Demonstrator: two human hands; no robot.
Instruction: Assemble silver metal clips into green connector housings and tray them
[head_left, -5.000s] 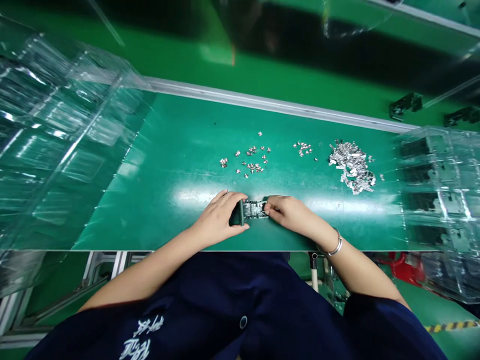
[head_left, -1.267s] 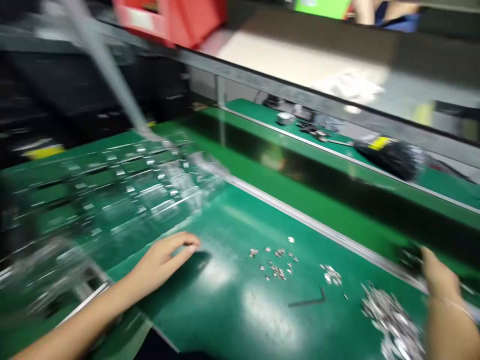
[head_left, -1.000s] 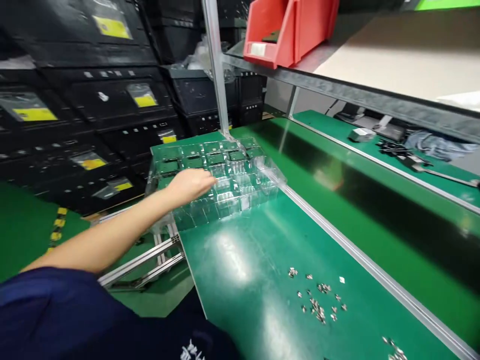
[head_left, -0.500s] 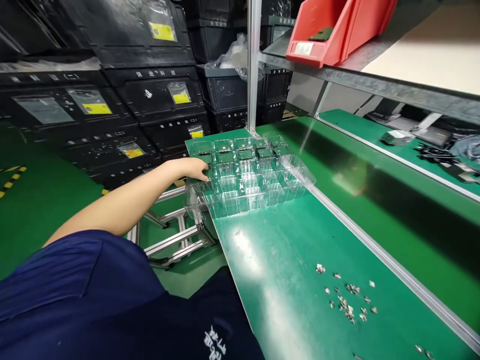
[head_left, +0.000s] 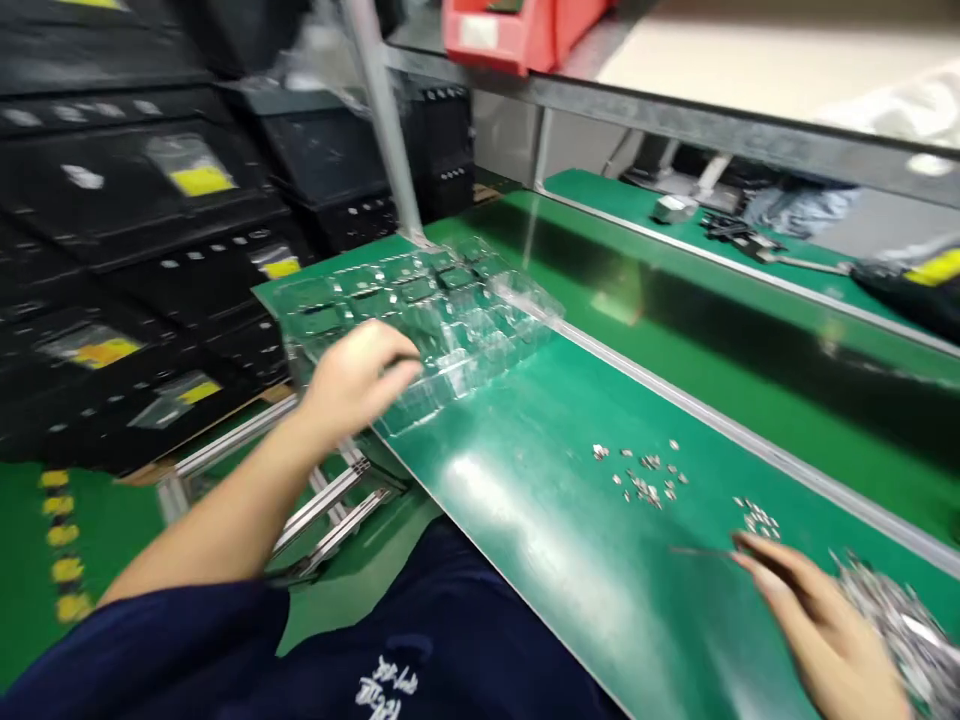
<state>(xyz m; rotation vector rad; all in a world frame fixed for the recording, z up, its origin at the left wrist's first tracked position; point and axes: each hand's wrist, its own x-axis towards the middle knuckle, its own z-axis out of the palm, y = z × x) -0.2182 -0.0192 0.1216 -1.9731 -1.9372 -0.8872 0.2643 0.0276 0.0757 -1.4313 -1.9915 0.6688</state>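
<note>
My left hand is raised over the near left part of a clear plastic tray. Its fingers curl toward the thumb around a dark gap; blur hides whether a small thing sits there. Dark green square parts lie in the tray's far compartments. At the lower right, my right hand pinches a thin, dark, rod-like piece that points left just above the green worktop. Beside that hand lies a heap of thin metal pieces, and past its fingertips are small metal bits.
More small metal bits are scattered mid-table. A metal rail runs along the worktop's far edge, and an upright post stands behind the tray. Black crates are stacked at left. A red bin sits on the overhead shelf.
My left hand has moved off the tray's left edge, toward me. My right hand has come into view with the thin piece. The camera has turned to the right.
</note>
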